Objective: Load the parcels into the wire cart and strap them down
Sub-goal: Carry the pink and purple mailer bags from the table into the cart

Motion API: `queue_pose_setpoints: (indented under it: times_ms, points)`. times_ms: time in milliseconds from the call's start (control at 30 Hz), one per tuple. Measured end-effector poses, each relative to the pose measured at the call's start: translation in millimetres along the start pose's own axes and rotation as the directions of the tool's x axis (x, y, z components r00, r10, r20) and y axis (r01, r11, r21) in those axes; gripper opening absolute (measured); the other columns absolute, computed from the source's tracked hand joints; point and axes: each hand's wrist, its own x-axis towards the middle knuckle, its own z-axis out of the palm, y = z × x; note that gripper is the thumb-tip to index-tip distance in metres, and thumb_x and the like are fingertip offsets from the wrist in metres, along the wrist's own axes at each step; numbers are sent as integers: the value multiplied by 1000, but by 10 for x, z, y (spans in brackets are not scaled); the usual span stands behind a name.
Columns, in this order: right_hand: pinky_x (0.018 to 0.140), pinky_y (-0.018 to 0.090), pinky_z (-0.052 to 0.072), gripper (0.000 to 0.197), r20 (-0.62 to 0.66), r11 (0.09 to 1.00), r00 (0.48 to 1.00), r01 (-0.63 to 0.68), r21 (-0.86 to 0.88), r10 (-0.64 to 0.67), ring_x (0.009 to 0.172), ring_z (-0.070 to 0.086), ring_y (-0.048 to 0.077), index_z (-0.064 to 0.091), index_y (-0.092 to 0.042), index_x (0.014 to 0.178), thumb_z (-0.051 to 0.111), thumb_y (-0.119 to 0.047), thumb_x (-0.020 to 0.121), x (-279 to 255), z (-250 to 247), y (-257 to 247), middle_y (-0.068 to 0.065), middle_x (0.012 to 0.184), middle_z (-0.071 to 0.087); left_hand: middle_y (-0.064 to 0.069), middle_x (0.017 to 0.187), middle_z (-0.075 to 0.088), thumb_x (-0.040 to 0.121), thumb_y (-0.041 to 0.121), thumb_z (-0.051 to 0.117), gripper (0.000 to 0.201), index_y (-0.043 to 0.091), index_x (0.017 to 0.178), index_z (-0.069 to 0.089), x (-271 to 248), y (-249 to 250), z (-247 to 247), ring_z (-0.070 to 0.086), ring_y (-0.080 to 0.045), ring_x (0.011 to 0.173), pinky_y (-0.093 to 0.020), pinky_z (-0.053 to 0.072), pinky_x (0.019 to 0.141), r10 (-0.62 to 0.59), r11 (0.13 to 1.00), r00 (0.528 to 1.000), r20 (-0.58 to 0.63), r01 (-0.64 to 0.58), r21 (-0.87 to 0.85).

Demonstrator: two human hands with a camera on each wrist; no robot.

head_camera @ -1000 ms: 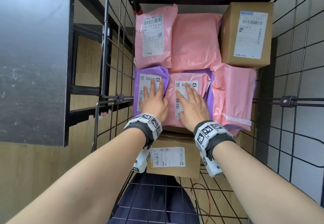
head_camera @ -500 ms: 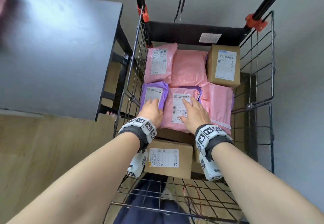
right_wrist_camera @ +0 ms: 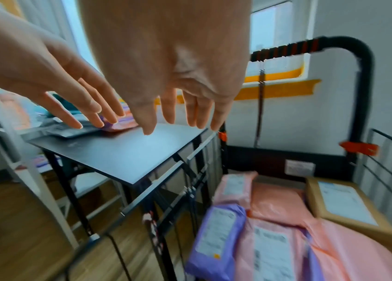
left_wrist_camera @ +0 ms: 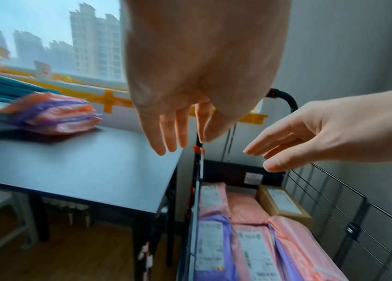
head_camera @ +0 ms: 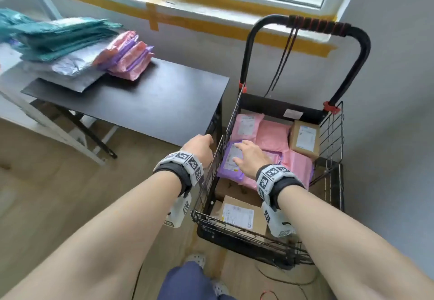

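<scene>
The black wire cart (head_camera: 331, 135) stands by the wall and holds pink mailers (head_camera: 272, 135), a purple mailer (head_camera: 229, 161) and two cardboard boxes, one far right (head_camera: 305, 138) and one at the near end (head_camera: 237, 215). My right hand (head_camera: 242, 154) hovers open just above the purple mailer and holds nothing. My left hand (head_camera: 202, 144) is open and empty over the cart's left wire wall, near the table corner. The wrist views show both hands with loose, spread fingers (left_wrist_camera: 170, 133) (right_wrist_camera: 192, 114) in the air. Black strap cords (head_camera: 284, 60) hang from the cart handle (head_camera: 312, 23).
A black table (head_camera: 141, 97) stands left of the cart. On its far left lie pink and purple mailers (head_camera: 126, 55), with teal mailers (head_camera: 58, 34) on silver ones (head_camera: 70, 64). Window and taped sill behind. Wooden floor, with a thin cable (head_camera: 281, 281) near the cart's front.
Both hands have lifted off the pink and purple mailers they were pressing. The left hand has moved left over the cart's side wall. The head view has pulled back and up.
</scene>
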Motion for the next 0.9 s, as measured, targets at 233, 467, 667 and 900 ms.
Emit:
queue_pose_setpoints:
  times_ms: [233,467,667,900]
  points:
    - [110,37,33,45,-29,985,985,168,-43,-169,134,38,21,45,-20,137,51,-32,94,508,-128,-1378,1,145,40,-8,135,49,94,11,38,42,19,134,45,-100,-1049,-941,51,-27,121,-35,41,98,-122,992,985,-122,123,-1]
    - [107,36,36,43,-22,983,984,176,-52,-177,130,42,22,48,-20,134,49,-37,94,1297,-6,-2732,2,142,43,-7,138,47,92,16,42,42,20,134,45,162,-2374,-1798,49,-25,124,-33,39,102,-167,986,972,-166,160,-53]
    - [107,36,36,47,-56,993,991,117,-5,-118,129,45,24,46,-17,136,50,-37,94,1934,27,-3722,6,141,45,-8,135,51,91,14,42,42,18,133,47,566,-3382,-2522,50,-25,122,-32,40,100,-151,987,974,-167,141,-74]
    - [102,34,40,44,-59,999,997,45,31,-43,123,49,27,49,-15,132,52,-36,93,2701,68,-4264,9,134,51,-7,136,50,92,14,42,40,17,131,47,1219,-4100,-2964,48,-24,124,-30,37,100,-146,980,977,-153,121,-160]
